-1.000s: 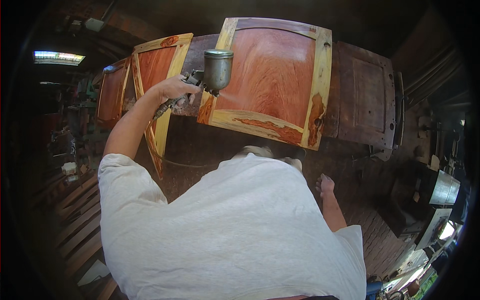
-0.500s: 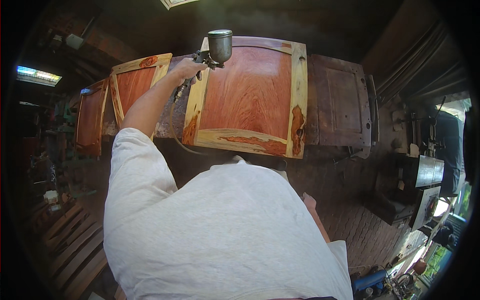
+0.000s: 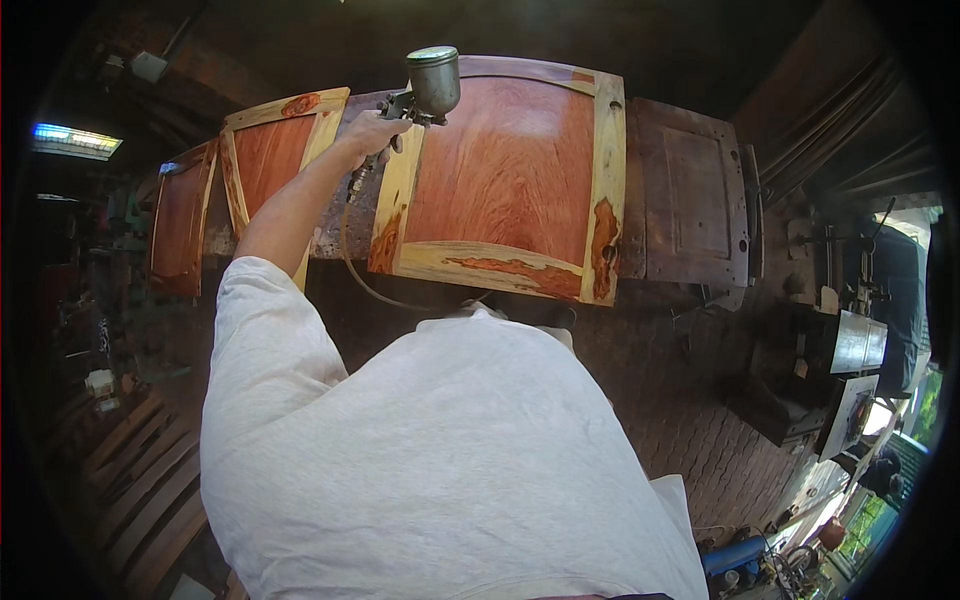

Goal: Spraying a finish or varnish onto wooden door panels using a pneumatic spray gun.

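My left hand (image 3: 374,136) is wrapped round the handle of a spray gun (image 3: 404,106) with a metal cup on top. The gun is held over the upper left part of a wooden door panel (image 3: 505,165), which has a reddish centre and a pale yellow frame with dark streaks. From the gun's handle a thin air hose (image 3: 350,262) hangs down in a curve toward my body. No spray can be made out. My right hand is out of sight beside my shirt.
Two more reddish panels stand to the left, a pale-framed one (image 3: 272,165) and a darker one (image 3: 180,220). A dark brown door (image 3: 695,195) lies at the right. Wooden slats (image 3: 150,490) are at lower left; a blue cylinder (image 3: 735,556) is at lower right.
The panels and spray gun sit slightly higher in view, with the gun a little further left against the panel. My right hand, seen at my right side before, has gone out of sight.
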Motion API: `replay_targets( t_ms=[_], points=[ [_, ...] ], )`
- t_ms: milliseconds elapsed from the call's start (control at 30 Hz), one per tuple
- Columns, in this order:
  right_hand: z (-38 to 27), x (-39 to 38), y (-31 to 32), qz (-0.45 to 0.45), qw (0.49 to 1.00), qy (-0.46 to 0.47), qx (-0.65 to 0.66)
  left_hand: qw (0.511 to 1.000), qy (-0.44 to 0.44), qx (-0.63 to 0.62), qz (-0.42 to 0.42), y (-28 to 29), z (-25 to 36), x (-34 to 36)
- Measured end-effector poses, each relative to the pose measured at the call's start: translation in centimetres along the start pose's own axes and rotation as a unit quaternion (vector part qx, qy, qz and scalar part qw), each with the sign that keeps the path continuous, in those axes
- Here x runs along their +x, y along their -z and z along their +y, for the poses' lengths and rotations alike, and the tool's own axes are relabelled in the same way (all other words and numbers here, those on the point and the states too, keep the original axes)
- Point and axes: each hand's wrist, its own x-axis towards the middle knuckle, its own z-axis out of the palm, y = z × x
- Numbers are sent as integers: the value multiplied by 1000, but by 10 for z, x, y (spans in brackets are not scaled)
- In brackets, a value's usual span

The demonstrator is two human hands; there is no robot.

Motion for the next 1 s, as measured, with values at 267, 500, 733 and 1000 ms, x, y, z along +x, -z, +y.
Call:
replay_targets(
  t_ms=[267,500,733,1000],
  points=[
    [-27,29,93,15,709,-323,627,989,42,68,-125,39,4,-85],
    [-36,30,144,41,695,-325,640,969,95,119,-196,52,16,-80],
    [-32,13,117,29,864,-213,456,999,-9,28,-44,26,11,1],
    [-27,-2,63,56,914,-130,381,997,-10,-59,42,24,-1,14]
  ],
)
